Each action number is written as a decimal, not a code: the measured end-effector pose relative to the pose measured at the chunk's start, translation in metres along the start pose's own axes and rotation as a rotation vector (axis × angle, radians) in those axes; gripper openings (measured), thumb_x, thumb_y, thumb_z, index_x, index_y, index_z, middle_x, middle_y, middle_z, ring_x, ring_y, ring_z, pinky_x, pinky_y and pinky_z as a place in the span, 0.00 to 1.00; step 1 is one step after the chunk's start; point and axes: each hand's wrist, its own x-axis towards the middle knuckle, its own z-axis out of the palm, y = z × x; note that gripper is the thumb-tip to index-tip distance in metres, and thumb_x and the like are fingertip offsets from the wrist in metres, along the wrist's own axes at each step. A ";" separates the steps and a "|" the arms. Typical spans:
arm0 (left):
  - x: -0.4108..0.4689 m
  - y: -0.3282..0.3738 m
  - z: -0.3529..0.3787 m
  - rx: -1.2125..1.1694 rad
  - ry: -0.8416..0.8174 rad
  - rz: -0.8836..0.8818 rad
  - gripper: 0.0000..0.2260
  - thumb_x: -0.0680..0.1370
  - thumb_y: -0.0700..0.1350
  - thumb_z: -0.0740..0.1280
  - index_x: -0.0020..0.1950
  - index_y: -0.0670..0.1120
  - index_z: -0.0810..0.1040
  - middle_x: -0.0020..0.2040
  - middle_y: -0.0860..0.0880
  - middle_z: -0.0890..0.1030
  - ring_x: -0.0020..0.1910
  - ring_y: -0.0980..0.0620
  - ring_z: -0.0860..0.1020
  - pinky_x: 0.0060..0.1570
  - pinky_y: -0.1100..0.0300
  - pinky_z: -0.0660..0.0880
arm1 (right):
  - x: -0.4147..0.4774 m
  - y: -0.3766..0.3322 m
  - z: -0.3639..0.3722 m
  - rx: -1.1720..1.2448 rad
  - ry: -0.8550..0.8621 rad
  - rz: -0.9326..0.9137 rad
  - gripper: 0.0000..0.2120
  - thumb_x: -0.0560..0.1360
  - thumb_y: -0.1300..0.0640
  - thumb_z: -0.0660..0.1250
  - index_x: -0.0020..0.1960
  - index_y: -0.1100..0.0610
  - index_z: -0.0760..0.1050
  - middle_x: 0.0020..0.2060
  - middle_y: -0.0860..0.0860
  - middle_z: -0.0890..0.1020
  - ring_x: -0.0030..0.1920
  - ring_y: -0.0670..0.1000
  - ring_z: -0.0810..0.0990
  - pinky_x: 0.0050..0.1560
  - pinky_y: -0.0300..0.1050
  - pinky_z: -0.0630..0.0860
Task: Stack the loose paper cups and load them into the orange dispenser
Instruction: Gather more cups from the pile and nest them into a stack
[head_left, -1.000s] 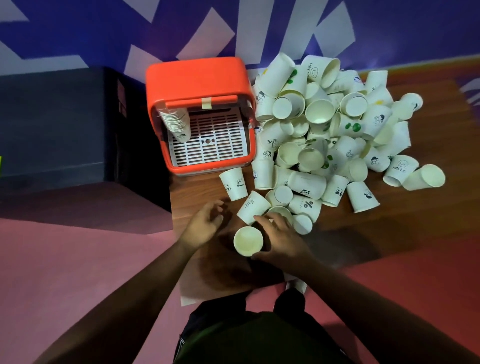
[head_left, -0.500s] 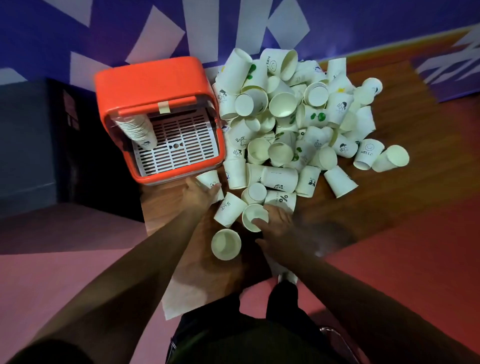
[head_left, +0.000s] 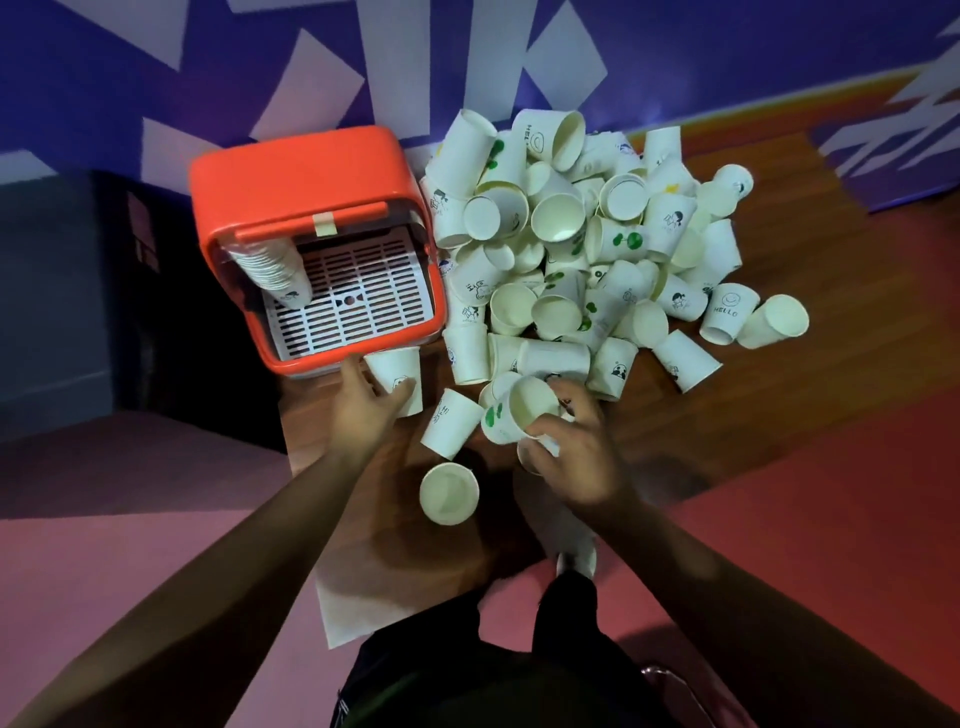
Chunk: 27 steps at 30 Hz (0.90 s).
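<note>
Left hand (head_left: 370, 410) is on an upside-down paper cup (head_left: 396, 373) just in front of the orange dispenser (head_left: 306, 182), with thumb and fingers curled round its lower end. Right hand (head_left: 579, 454) grips a green-printed cup (head_left: 519, 410), tilted with its mouth towards me, thumb on the near rim and fingers over the far side. I see another cup (head_left: 532, 453) partly hidden under that palm, but can't tell how it is held.

The dispenser sits at the left end of the wooden desk (head_left: 789, 384), with a nested stack of cups (head_left: 274, 266) leaning in its left corner over the white slotted tray (head_left: 358, 291). The loose pile (head_left: 566, 244) is heaped to the dispenser's right and touches its side. Between my hands one cup lies on its side (head_left: 450, 423), and nearer me one stands upright, mouth up (head_left: 449, 493).
</note>
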 end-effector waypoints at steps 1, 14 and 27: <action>-0.005 0.002 -0.006 -0.046 0.003 0.027 0.30 0.74 0.48 0.76 0.71 0.49 0.64 0.62 0.51 0.79 0.57 0.53 0.79 0.58 0.51 0.78 | 0.001 -0.005 -0.006 0.040 0.036 0.010 0.02 0.69 0.60 0.74 0.39 0.57 0.81 0.66 0.58 0.70 0.67 0.56 0.71 0.65 0.49 0.70; -0.070 0.016 -0.055 -0.278 -0.037 0.135 0.27 0.74 0.40 0.76 0.68 0.48 0.67 0.62 0.52 0.74 0.61 0.57 0.75 0.59 0.61 0.77 | -0.023 -0.061 0.019 0.039 -0.363 -0.035 0.37 0.69 0.53 0.73 0.74 0.48 0.61 0.68 0.49 0.68 0.66 0.50 0.69 0.65 0.48 0.71; -0.141 0.007 -0.039 -0.025 -0.166 0.164 0.37 0.71 0.44 0.79 0.75 0.60 0.65 0.68 0.55 0.69 0.69 0.64 0.66 0.64 0.73 0.64 | -0.034 -0.013 0.031 -0.135 -0.414 -0.124 0.42 0.68 0.37 0.69 0.76 0.53 0.62 0.73 0.52 0.65 0.73 0.55 0.63 0.72 0.53 0.62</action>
